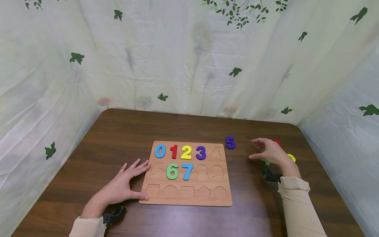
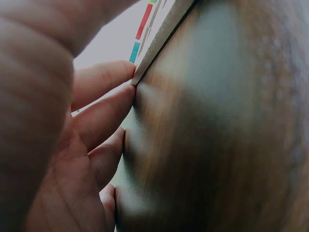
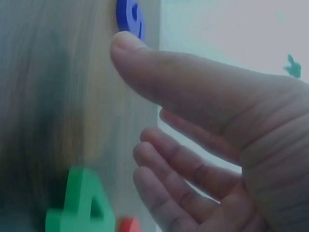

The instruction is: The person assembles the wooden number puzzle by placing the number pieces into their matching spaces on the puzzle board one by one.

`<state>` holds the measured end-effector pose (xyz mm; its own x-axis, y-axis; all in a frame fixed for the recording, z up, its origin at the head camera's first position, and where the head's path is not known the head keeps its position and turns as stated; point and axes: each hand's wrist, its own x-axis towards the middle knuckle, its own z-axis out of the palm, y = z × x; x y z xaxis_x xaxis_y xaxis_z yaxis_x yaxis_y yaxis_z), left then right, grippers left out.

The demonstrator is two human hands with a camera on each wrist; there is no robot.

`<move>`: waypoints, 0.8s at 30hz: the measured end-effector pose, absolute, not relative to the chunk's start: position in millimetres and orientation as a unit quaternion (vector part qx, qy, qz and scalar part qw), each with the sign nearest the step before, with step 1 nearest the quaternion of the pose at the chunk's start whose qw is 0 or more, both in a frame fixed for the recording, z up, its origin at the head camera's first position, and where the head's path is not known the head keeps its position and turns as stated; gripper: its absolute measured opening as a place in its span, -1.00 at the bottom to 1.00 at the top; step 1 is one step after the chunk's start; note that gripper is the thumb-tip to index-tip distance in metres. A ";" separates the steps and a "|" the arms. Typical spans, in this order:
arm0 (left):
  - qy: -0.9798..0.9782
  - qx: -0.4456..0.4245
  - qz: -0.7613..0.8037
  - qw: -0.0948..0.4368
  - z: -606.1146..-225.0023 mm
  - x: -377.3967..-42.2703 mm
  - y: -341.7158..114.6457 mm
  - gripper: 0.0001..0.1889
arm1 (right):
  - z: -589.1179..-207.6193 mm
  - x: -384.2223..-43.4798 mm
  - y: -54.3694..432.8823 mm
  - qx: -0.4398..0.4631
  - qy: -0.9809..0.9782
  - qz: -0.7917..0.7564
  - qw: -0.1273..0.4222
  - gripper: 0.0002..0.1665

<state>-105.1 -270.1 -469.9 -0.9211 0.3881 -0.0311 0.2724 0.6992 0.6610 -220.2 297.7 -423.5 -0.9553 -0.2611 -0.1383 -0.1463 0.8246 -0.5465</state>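
A wooden number puzzle board (image 1: 189,196) lies on the table with 0, 1, 2 and 3 in its top row and a green 6 (image 1: 172,171) and blue 7 (image 1: 187,171) in the middle row. Along its left edge rests my left hand (image 1: 121,184), fingers spread, thumb near the lower left corner. My right hand (image 1: 270,151) hovers right of the board, thumb apart from the loosely bent fingers, holding nothing. Beneath it is a green number 4 (image 3: 82,205), partly hidden in the head view. A purple 5 (image 1: 230,142) lies beyond the board's upper right corner.
Partly behind the right hand are a red piece (image 1: 277,143) and a yellow piece (image 1: 291,157). The brown table (image 1: 118,131) meets a pale curtain (image 1: 183,65) with leaf prints at the back and sides.
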 end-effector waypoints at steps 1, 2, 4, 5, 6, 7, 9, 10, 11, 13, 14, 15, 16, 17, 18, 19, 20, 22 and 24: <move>0.918 0.180 0.343 0.084 -469.9 -105.2 -270.2 0.15 | -424.2 -218.1 302.3 -0.103 0.951 -0.274 0.102 -0.09; 0.918 0.180 0.343 0.083 -470.0 -105.2 -270.3 0.15 | -424.4 -215.7 306.9 -0.098 0.952 -0.272 0.101 -0.08; 0.918 0.181 0.343 0.083 -469.9 -105.4 -270.4 0.15 | -425.0 -210.8 314.9 -0.086 0.954 -0.269 0.099 -0.07; 0.918 0.181 0.343 0.083 -469.7 -105.5 -270.4 0.15 | -425.4 -208.7 318.5 -0.080 0.955 -0.267 0.098 -0.06; 0.918 0.180 0.343 0.083 -469.5 -105.6 -270.4 0.15 | -425.8 -206.8 321.8 -0.073 0.956 -0.266 0.099 -0.06; 0.918 0.180 0.343 0.083 -469.2 -105.6 -270.4 0.15 | -425.9 -205.0 324.7 -0.067 0.957 -0.264 0.101 -0.06; 0.918 0.179 0.344 0.084 -468.8 -105.6 -270.5 0.15 | -427.1 -203.0 330.4 -0.060 0.959 -0.258 0.101 -0.06; 0.917 0.179 0.345 0.084 -468.7 -105.5 -270.5 0.15 | -428.0 -202.5 332.8 -0.059 0.960 -0.254 0.101 -0.06; 0.917 0.179 0.346 0.085 -468.6 -105.4 -270.5 0.15 | -428.4 -201.7 334.9 -0.056 0.960 -0.253 0.103 -0.06; 0.917 0.179 0.347 0.086 -468.8 -105.3 -270.5 0.15 | -429.8 -200.5 338.3 -0.052 0.961 -0.249 0.106 -0.05; 0.916 0.178 0.348 0.087 -469.0 -105.2 -270.5 0.15 | -430.7 -200.2 339.6 -0.050 0.961 -0.248 0.108 -0.05; 0.916 0.178 0.348 0.088 -469.1 -105.1 -270.6 0.15 | -431.4 -199.8 340.4 -0.048 0.961 -0.248 0.109 -0.04; 0.916 0.178 0.348 0.088 -469.2 -105.0 -270.6 0.15 | -431.9 -199.2 340.7 -0.045 0.961 -0.249 0.110 -0.04; 0.916 0.178 0.348 0.089 -469.4 -104.9 -270.7 0.15 | -432.3 -198.8 340.8 -0.041 0.961 -0.249 0.112 -0.04; 0.916 0.178 0.348 0.089 -469.4 -104.8 -270.7 0.15 | -433.0 -198.5 340.8 -0.038 0.961 -0.249 0.113 -0.03; 0.916 0.178 0.349 0.089 -469.4 -104.7 -270.7 0.15 | -433.7 -198.3 340.6 -0.035 0.961 -0.249 0.116 -0.04; 0.916 0.178 0.349 0.088 -469.3 -104.6 -270.7 0.15 | -434.2 -198.0 340.2 -0.031 0.960 -0.251 0.119 -0.04; 0.916 0.179 0.349 0.087 -469.1 -104.5 -270.5 0.15 | -434.8 -197.1 338.9 -0.023 0.959 -0.255 0.123 -0.04; 0.915 0.181 0.350 0.087 -468.8 -104.4 -270.2 0.15 | -435.5 -196.5 338.1 -0.019 0.958 -0.257 0.125 -0.04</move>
<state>-104.4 -270.2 -468.8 -0.9195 0.3917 -0.0330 0.2699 0.6901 0.6715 -196.5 338.1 -435.5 -0.9682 -0.0997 -0.2294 0.0286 0.8669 -0.4976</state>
